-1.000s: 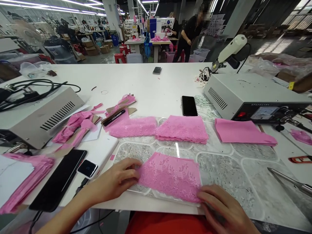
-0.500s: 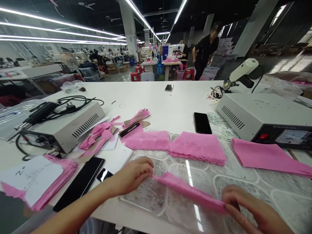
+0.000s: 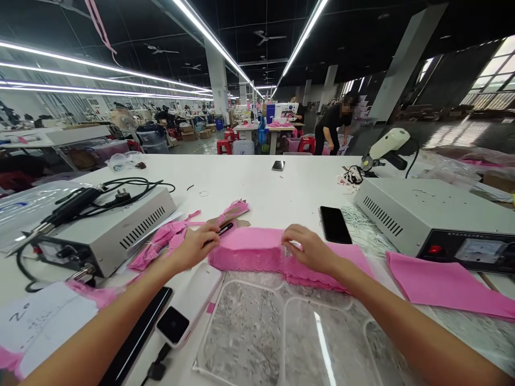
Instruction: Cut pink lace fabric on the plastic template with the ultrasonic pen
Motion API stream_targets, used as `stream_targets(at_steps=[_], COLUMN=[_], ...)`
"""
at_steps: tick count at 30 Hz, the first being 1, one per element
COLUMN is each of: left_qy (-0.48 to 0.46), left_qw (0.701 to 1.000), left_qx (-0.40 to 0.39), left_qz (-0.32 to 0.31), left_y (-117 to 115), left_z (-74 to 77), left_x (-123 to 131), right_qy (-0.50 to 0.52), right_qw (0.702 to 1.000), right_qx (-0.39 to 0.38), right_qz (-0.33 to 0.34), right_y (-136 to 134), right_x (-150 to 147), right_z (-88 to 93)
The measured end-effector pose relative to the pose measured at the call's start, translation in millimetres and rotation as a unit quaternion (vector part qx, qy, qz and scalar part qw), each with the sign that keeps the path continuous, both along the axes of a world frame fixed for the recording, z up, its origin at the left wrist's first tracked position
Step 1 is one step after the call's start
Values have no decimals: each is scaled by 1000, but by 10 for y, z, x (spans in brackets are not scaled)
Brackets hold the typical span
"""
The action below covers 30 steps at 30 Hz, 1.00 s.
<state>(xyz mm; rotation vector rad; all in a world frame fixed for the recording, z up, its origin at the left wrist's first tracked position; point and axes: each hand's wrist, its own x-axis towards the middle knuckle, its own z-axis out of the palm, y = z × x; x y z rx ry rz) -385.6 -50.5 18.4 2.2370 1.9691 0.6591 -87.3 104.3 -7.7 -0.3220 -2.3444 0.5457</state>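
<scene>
A pink fabric piece (image 3: 252, 238) lies stretched between my two hands over the left stack of pink eyelet-edged fabric (image 3: 246, 261). At its left end, my left hand (image 3: 198, 245) pinches the cloth beside a black marker pen (image 3: 225, 228). My right hand (image 3: 309, 247) has its fingers closed at the right end, above a second pink stack (image 3: 351, 257) that its wrist partly covers. Both fingertips are partly hidden against the cloth. Below the stacks is a clear plastic sheet (image 3: 245, 327) with rounded panels.
Grey machine boxes stand left (image 3: 132, 228) and right (image 3: 434, 209). A black phone (image 3: 335, 224), a white power bank (image 3: 197, 300), bundled pink strips (image 3: 155, 244) and a folded pink cloth (image 3: 446, 281) lie around. A person in black (image 3: 332, 128) bends beyond the table.
Both hands have moved away from me, carrying the pink piece from the clear sheet to the left stack. The view has tilted up. The person behind has bent down.
</scene>
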Motion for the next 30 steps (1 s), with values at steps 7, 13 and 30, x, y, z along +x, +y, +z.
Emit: stream_targets(at_steps=[7,13,30], left_qy=[36,27,-104], left_qw=[997,986,981], left_qx=[-22,-31,-31], left_qz=[-62,-159,-164], left_y=[-116,169,861], left_z=[-216,-229,-230], left_x=[119,983,1622], right_qy=[-46,-50,-85], right_qw=[999,990,975], right_qx=[-6,-44,5], right_qz=[-7,-126,-206], right_y=[-108,-160,-329], right_x=[243,972,1103], right_z=[-253,-184,-342])
